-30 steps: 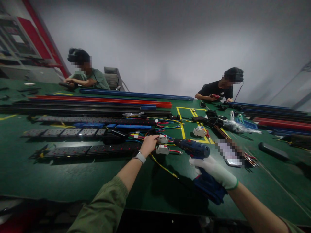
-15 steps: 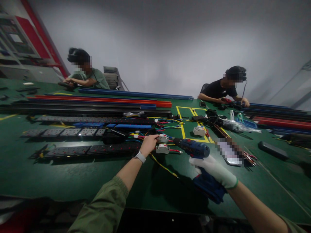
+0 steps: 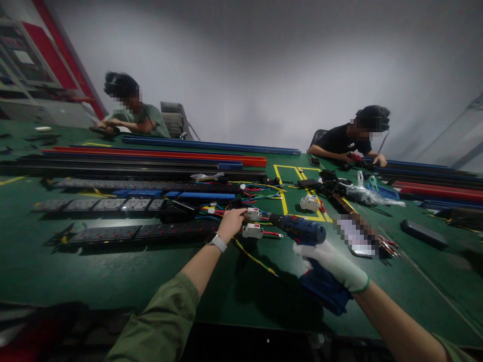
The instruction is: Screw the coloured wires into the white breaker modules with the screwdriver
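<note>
My left hand (image 3: 231, 224), bare with a watch at the wrist, is closed on the left end of a white circuit breaker (image 3: 253, 214) with a red switch. In a white glove, my right hand (image 3: 332, 261) grips a blue cordless drill (image 3: 302, 229) by its handle. The drill's nose points left at the breaker's right end; whether its bit touches is too small to tell. A second circuit breaker (image 3: 252, 231) with a red lead lies just nearer to me. Black socket strips (image 3: 139, 234) extend to the left, and a yellow-green wire (image 3: 256, 259) trails across the table.
Another circuit breaker (image 3: 309, 203) lies by the yellow tape (image 3: 286, 196). A phone (image 3: 360, 241), copper-coloured strips (image 3: 341, 202) and a black case (image 3: 423, 234) are on the right. Long orange and blue profiles (image 3: 169, 155) lie farther back. Two people work across the green table (image 3: 211, 296).
Both my hands, the breaker and the drill hold almost the same positions. The person at the far right has shifted slightly to the right.
</note>
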`<state>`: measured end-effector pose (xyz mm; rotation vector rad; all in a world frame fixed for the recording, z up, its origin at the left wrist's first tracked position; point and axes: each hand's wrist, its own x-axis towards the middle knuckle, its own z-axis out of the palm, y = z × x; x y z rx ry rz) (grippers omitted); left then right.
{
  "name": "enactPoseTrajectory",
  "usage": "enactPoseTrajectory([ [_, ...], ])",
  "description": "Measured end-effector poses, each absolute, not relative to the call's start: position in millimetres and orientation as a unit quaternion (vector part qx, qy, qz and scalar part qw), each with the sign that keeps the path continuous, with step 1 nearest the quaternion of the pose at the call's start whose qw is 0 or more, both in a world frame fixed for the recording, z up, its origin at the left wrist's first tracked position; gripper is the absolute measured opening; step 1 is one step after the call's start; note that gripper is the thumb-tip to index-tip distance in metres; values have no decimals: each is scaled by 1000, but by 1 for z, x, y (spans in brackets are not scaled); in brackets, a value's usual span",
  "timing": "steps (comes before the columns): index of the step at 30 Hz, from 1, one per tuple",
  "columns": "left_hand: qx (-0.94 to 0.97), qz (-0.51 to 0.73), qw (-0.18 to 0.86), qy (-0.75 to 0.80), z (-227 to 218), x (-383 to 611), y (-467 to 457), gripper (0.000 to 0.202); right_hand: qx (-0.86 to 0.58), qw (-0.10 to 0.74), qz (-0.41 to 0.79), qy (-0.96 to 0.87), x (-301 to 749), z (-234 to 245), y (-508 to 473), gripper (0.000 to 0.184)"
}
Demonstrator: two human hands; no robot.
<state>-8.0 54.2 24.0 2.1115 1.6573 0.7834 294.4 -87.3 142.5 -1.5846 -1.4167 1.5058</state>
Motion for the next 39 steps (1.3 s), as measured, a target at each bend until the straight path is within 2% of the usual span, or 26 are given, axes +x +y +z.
enactPoseTrajectory([
  [9,742,273,173,587,24,-8,55,42,-602,253,521,-549,299,134,-83,35],
  [32,739,271,176,591,26,-7,54,40,-590,246,531,-556,299,136,-83,34],
  [39,740,269,175,591,27,-7,54,41,-575,265,544,-550,299,133,-83,36],
])
